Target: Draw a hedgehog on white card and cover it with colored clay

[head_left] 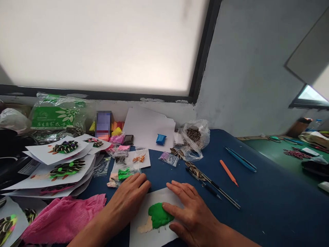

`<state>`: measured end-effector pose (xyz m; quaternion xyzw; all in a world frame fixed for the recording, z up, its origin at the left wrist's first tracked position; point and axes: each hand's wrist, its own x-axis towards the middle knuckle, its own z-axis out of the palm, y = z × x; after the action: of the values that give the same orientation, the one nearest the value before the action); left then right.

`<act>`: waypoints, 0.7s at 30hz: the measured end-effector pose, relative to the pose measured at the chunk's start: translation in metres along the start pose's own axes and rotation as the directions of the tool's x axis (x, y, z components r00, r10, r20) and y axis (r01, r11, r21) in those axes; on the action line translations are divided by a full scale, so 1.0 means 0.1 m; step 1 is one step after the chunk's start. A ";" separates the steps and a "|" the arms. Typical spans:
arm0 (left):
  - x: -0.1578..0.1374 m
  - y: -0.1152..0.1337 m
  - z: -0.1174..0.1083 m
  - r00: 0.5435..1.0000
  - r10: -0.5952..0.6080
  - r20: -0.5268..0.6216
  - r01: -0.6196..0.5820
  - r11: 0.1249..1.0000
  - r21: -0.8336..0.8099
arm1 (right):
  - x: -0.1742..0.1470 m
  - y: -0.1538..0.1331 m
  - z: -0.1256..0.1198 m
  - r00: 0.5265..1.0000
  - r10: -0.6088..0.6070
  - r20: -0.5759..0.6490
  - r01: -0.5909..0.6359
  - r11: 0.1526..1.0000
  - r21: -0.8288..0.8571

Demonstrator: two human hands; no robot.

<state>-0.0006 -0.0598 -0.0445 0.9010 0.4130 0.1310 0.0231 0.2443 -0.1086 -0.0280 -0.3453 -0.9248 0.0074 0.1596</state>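
My right hand has its fingers spread, the index finger touching a flattened lump of green modelling clay on a white sheet of paper. Pale peach clay joins the green on its left side, and short drawn lines show below it. At the paper's upper left edge rests my left hand, fingers bent and close together; their tips are hidden, so what they hold, if anything, cannot be made out. Just beyond it lies a clear packet of green clay.
A pink cloth and stacked sheets with seed-and-clay figures lie left. Behind are a blue clay packet and a bag of striped seeds. Pens, an orange marker and blue tweezers lie right.
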 end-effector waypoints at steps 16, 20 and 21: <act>0.01 0.00 -0.02 0.999 -0.017 0.050 0.017 1.000 -0.003 | -0.06 0.00 -0.06 0.992 -0.115 -0.048 0.112 0.992 -0.061; 0.01 0.00 -0.03 0.998 -0.019 0.056 0.019 1.000 0.000 | -0.06 -0.01 -0.05 0.992 -0.108 -0.062 0.103 0.992 -0.067; 0.01 0.00 -0.03 0.999 -0.017 0.049 0.017 1.000 -0.002 | -0.06 -0.01 -0.05 0.992 -0.105 -0.073 0.101 0.993 -0.058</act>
<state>-0.0007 -0.0592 -0.0415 0.9002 0.4199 0.1094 0.0356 0.2497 -0.1139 -0.0255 -0.3013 -0.9345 -0.0392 0.1852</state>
